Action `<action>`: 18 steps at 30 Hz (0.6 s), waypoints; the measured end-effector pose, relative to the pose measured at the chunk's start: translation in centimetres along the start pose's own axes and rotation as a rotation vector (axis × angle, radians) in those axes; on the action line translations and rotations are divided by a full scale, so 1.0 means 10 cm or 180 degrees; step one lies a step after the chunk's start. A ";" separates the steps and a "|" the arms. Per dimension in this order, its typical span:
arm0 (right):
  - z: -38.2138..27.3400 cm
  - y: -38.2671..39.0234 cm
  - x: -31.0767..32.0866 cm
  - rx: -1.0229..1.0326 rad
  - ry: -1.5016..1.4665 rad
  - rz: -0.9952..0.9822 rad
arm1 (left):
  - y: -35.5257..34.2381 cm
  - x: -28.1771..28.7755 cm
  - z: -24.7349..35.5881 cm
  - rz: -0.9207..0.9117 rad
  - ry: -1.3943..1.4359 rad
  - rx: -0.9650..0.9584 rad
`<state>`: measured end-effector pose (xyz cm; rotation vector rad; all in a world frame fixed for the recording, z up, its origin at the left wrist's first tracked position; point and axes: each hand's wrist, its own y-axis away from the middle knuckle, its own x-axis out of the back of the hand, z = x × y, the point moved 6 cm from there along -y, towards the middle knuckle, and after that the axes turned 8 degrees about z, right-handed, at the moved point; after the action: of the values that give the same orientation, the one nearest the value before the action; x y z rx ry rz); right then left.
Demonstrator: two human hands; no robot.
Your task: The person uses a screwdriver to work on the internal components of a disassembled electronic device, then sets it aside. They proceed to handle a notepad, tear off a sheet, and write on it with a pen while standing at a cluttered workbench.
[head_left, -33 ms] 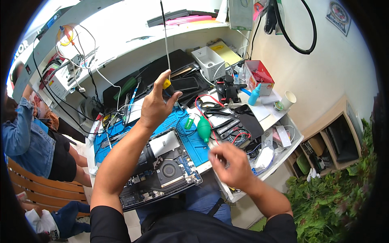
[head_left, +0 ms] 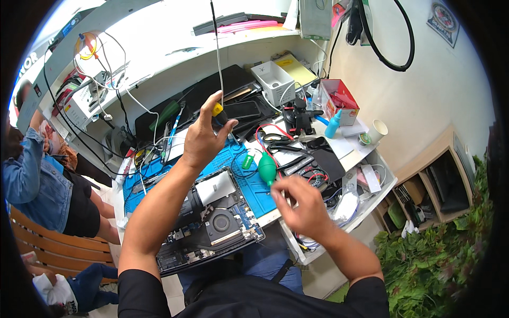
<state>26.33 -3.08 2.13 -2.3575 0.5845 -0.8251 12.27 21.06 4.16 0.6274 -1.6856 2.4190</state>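
Observation:
My left hand is raised over the bench, its thumb and index finger closed around a yellow-and-black handle that looks like a screwdriver's. A thin rod or cord rises above those fingers. Below my left forearm lies an opened laptop, its fan and boards exposed, at the bench's near edge. My right hand is to the laptop's right, fingers curled in a pinch; what they hold, if anything, I cannot make out. Just beyond it is a green rubber air blower, its lower end close to my fingers.
A blue work mat lies under the laptop. Pliers, red cables and a light-blue bottle crowd the right side. A drawer full of cables stands out at right. Two people are at the left, beside a wooden bench.
My right hand has shifted slightly up toward the blower and is less blurred. My left hand, the handle and the laptop look the same.

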 end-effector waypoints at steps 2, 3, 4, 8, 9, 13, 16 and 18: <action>0.25 -0.27 -0.14 0.0131 0.0201 0.0078 | -0.04 0.05 0.06 0.0028 0.0051 0.0033; 0.38 -0.39 -0.22 0.0289 0.0319 0.0139 | -0.06 0.08 0.08 0.0041 0.0074 0.0049; 0.45 -0.49 -0.33 0.0392 0.0428 0.0062 | -0.05 0.14 0.10 0.0061 0.0080 0.0057; 0.78 -0.88 -0.89 0.0438 0.0869 -0.0393 | -0.05 0.27 0.07 -0.0027 0.0095 0.0204; 0.87 -0.95 -0.99 0.0386 0.1048 -0.0507 | -0.06 0.25 0.09 -0.0049 0.0152 0.0221; 1.18 -1.17 -1.41 0.0035 0.1658 -0.1111 | -0.04 0.35 0.09 -0.0018 0.0191 0.0279; 1.32 -1.23 -1.55 -0.0136 0.1701 -0.1190 | -0.02 0.52 0.07 0.0141 0.0240 0.0204; 1.46 -1.25 -1.59 -0.0035 0.1662 -0.0913 | 0.00 0.61 0.10 0.0224 0.0257 0.0077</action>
<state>27.31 20.46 -6.01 -2.2634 0.4527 -1.5949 7.01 19.35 6.87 0.4742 -1.6766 2.4800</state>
